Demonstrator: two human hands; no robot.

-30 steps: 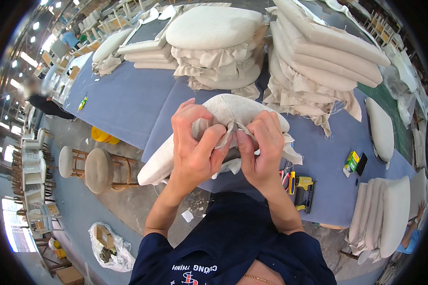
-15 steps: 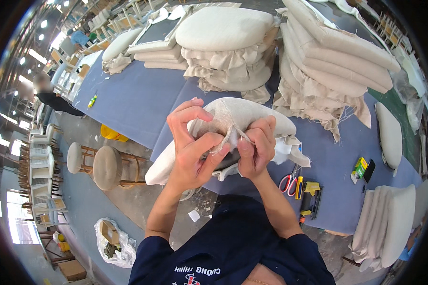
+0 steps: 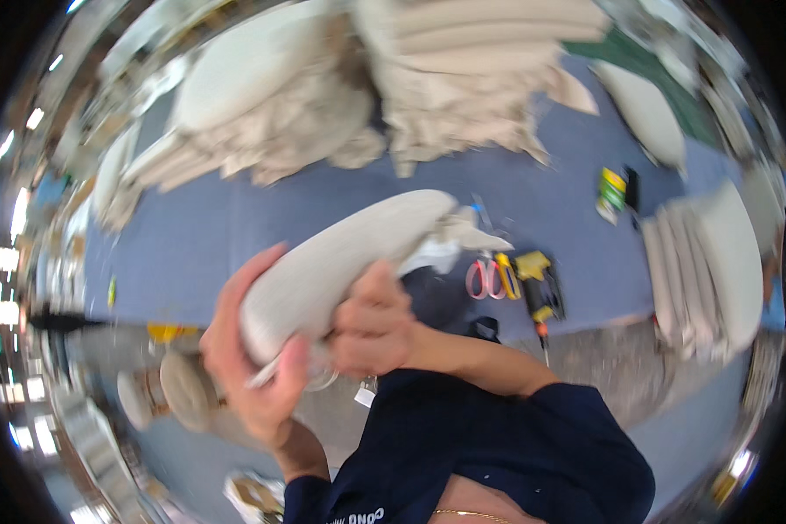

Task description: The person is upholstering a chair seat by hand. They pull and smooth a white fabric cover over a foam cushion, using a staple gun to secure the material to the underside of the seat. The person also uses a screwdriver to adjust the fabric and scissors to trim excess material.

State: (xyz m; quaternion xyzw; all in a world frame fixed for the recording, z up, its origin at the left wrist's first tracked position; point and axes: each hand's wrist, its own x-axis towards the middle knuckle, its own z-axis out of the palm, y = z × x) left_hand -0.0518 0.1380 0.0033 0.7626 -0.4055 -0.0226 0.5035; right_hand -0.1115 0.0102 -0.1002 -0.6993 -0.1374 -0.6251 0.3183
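A cream fabric-covered seat cushion (image 3: 349, 253) is held up on edge over the front of the table, tilted, its upper end to the right. Around its lower left end wraps my left hand (image 3: 258, 397), fingers behind and thumb over the fabric edge. My right hand (image 3: 374, 319) is closed like a fist at the cushion's underside, against the cover's edge; what its fingers pinch is hidden, and the hand is slightly blurred. Loose cover fabric (image 3: 470, 234) hangs from the cushion's far right end.
On the blue table (image 3: 210, 227) lie red-handled scissors (image 3: 485, 279), a yellow tool handle (image 3: 507, 277) and a yellow-and-black staple gun (image 3: 537, 284). Stacked cushions (image 3: 498, 61) stand at the back, more cushions (image 3: 703, 271) at the right. A green-yellow box (image 3: 611, 194) lies nearby. Round stools (image 3: 188, 391) stand left.
The view has swung, and the cushion is turned steeper. My left hand has gone from pinching the cover edge to gripping the cushion's lower left end. My right hand has moved down along its underside.
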